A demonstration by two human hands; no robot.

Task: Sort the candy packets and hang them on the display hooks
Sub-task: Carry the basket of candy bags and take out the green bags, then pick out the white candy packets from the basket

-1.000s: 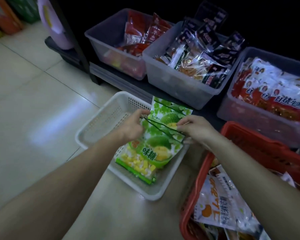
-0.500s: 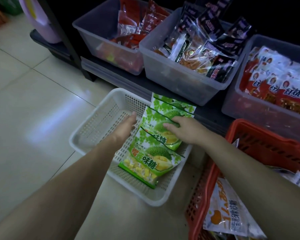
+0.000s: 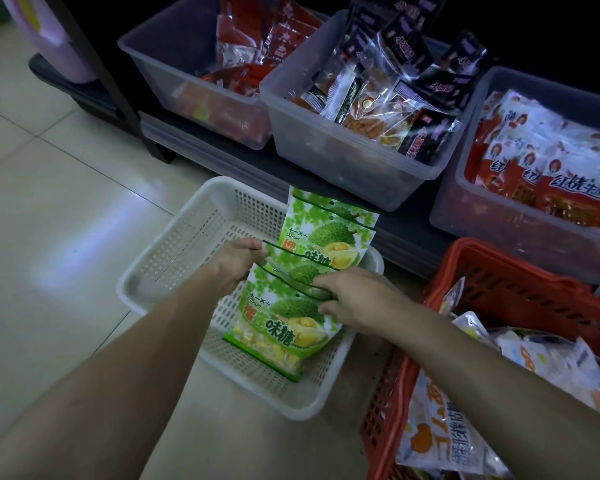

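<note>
Several green durian candy packets point(image 3: 284, 327) lie overlapped in a white perforated basket point(image 3: 174, 258) on the floor. My left hand point(image 3: 234, 263) pinches the upper left edge of the packets lying over the bottom one. My right hand point(image 3: 357, 299) grips their right edge, fingers curled over the tops. The farthest packets point(image 3: 329, 226) lean on the basket's back rim. No display hooks are in view.
A red basket point(image 3: 520, 299) at the right holds orange-printed packets point(image 3: 440, 434). On a low dark shelf stand three clear bins: red packets point(image 3: 194, 81), black-and-clear snack packs point(image 3: 354, 147), red-and-white packs point(image 3: 534, 216). Pale tiled floor point(image 3: 49, 209) spreads to the left.
My left hand moved from the basket's inside onto the packets' left edge. My right hand slid down and now curls over the packet tops. The view shifted closer.
</note>
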